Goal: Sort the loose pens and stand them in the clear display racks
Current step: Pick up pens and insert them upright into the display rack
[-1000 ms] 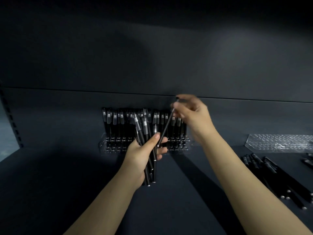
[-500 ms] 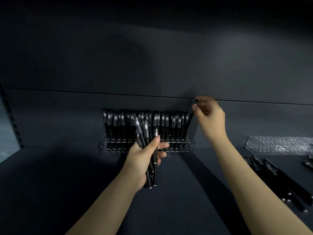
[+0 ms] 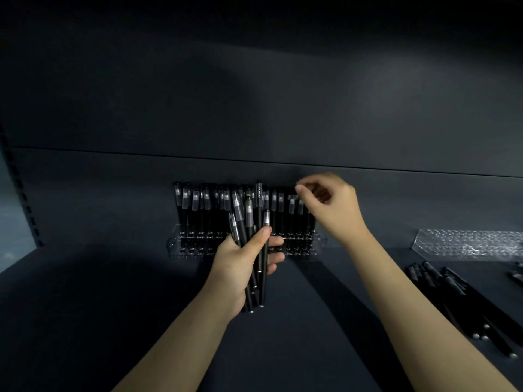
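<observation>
Obscured: the lower barrels of the standing pens blur into the clear rack; exact count unreadable, perhaps twenty or more. Second clear rack and the loose pens on the dark shelf are cut off at the right edge; pile too dark to count.

Counts: racks, 2. Pens in the bundle, 5, fanned upright in front of the filled rack.

Left hand: fingers and thumb wrapped round the bundle. Right hand: fingers loosely curled, nothing between them, poised over the caps at the rack's right end.
</observation>
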Motion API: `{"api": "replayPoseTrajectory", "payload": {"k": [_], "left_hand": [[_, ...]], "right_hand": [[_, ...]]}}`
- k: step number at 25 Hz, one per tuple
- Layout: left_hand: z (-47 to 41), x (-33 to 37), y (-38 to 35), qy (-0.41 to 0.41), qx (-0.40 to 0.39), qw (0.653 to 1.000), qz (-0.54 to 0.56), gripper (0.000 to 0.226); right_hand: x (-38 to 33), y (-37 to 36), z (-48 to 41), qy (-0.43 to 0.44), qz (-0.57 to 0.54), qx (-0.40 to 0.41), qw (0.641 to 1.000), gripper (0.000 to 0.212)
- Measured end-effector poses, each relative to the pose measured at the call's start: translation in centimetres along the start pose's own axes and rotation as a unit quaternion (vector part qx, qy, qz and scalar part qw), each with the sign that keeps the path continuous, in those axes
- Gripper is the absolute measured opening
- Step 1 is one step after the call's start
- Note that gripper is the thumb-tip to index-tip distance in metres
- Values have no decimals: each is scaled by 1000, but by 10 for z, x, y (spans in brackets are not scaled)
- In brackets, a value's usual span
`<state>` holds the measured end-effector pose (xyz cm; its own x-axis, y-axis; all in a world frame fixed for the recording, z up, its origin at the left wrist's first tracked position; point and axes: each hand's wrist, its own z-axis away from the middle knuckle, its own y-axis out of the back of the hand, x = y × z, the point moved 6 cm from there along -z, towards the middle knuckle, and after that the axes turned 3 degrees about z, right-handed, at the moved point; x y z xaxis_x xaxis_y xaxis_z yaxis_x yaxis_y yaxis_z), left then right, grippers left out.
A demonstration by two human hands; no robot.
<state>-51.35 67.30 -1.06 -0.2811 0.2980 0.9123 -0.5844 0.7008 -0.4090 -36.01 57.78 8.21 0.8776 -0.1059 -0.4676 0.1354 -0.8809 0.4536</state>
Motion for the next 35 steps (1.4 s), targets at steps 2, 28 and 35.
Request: {"api": "replayPoseTrajectory", "payload": {"k": [2, 28, 35], "left_hand": [[0, 1, 0, -2, 4, 1000, 1, 22], [-6, -15, 2, -19, -30, 990, -138, 13], [-8, -8, 16, -21, 29, 991, -127, 19]], "right_hand": [[-16, -22, 5, -73, -129, -152, 977, 9], [59, 14, -5, -89, 36, 31, 995, 10], [29, 7, 3, -34, 12, 61, 998, 10]]}}
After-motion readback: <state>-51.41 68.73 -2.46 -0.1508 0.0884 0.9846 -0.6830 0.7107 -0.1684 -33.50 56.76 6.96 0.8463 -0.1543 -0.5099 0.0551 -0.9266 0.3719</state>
